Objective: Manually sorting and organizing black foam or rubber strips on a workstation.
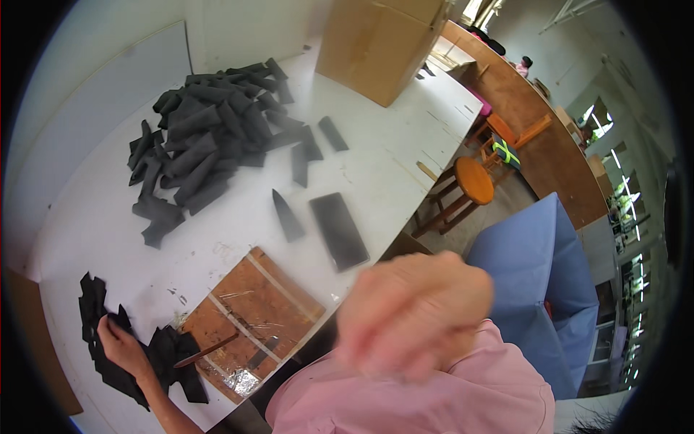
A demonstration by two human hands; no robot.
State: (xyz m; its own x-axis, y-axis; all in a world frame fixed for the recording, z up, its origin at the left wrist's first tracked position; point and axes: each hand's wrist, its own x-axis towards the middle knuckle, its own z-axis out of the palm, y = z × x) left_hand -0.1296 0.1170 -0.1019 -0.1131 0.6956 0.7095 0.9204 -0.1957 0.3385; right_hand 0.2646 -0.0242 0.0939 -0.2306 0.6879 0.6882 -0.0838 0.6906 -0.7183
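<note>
At the lower left, my left hand [123, 349] has its fingers closed on a black fabric piece [121, 315], above a loose heap of black fabric pieces [101, 354]. My right hand [416, 315] is raised close to the camera, off the table's near edge. It is blurred and curled like a fist; whatever it may hold is hidden. Between them lies a brown board [253, 304] with clear tape strips across it. A thin dark brown, blade-like tool [206, 352] rests across the board's left edge, its end over more black pieces [177, 354].
A large pile of dark grey rolled pieces [210, 130] covers the far left of the white table [376, 152]. Nearer are a dark rectangular slab [340, 231] and a pointed dark piece [288, 215]. A cardboard box [379, 47] stands behind. Right are a wooden stool [473, 181] and blue fabric bin [535, 289].
</note>
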